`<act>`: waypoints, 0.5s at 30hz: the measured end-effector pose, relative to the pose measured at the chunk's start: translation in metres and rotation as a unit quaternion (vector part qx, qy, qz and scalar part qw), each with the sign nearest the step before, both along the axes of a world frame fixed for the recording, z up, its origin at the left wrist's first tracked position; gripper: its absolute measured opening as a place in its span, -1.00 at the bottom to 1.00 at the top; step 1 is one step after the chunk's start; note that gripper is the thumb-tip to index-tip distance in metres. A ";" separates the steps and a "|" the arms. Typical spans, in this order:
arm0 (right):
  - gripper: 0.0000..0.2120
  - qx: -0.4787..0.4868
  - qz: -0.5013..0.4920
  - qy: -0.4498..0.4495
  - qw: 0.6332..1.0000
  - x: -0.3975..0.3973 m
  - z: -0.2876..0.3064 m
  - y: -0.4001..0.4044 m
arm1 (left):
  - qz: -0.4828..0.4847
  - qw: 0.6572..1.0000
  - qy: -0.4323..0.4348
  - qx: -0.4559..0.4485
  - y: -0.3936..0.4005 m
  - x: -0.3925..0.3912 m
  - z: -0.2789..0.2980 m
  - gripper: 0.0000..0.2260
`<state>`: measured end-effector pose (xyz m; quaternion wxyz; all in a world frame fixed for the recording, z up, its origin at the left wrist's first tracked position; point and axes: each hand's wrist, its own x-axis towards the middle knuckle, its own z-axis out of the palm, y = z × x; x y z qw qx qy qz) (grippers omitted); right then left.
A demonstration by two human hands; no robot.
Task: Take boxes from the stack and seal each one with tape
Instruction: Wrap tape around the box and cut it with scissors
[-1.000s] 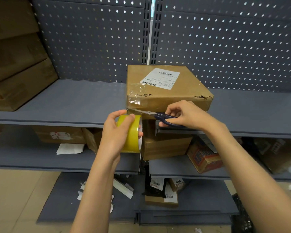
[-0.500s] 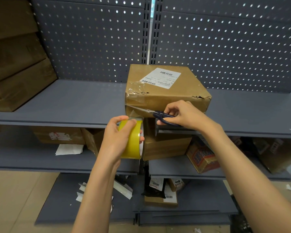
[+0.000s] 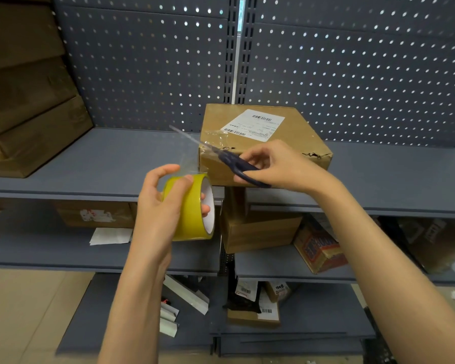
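1. Box (image 3: 265,143) sits on the upper shelf (image 3: 90,164), near its front edge, label up, clear tape wrinkled over its near-left corner.
2. Your left hand (image 3: 159,206) curls round the tape roll (image 3: 192,208), just left of and below the box; your right hand (image 3: 276,166) pinches the scissors (image 3: 234,164), blades pointing far-left over that corner.
3. Cardboard looks stiff but torn along the near top edge, probably light; grip it by the side walls, not the ripped edge.
4. Tape is thin and likely clings to itself; whether a strip joins roll to box is hard to make out.
5. Blade tips blur; box's far side is hidden.
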<state>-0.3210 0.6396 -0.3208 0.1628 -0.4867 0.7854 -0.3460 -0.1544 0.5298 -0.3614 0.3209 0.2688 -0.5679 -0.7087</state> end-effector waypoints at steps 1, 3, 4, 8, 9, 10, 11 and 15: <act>-0.92 -0.021 -0.001 -0.006 1.000 0.002 0.007 0.002 | 0.000 1.000 0.007 -0.003 0.001 0.001 0.003 -0.81; -0.93 -0.068 -0.032 -0.012 0.997 0.001 0.019 0.006 | -0.002 1.000 0.021 -0.006 0.004 0.001 0.008 -0.81; -0.91 -0.091 -0.060 -0.003 0.994 -0.003 0.023 0.008 | -0.003 1.000 0.025 -0.006 0.005 0.000 0.009 -0.81; -0.84 -0.111 -0.203 0.098 0.968 -0.029 0.023 0.015 | -0.013 1.000 0.026 0.002 0.012 -0.005 0.010 -0.80; -0.84 -0.103 -0.230 0.116 0.961 -0.036 0.021 0.017 | -0.016 1.000 0.026 0.004 0.014 -0.007 0.009 -0.80; -0.84 -0.094 -0.251 0.130 0.954 -0.043 0.019 0.019 | -0.019 1.000 0.025 0.004 0.016 -0.009 0.009 -0.80; -0.82 -0.087 -0.269 0.145 0.948 -0.049 0.017 0.021 | -0.022 0.999 0.024 0.003 0.018 -0.011 0.009 -0.80; -0.72 -0.055 -0.308 0.185 0.932 -0.068 0.011 0.021 | -0.037 0.999 0.032 0.003 0.026 -0.021 0.012 -0.80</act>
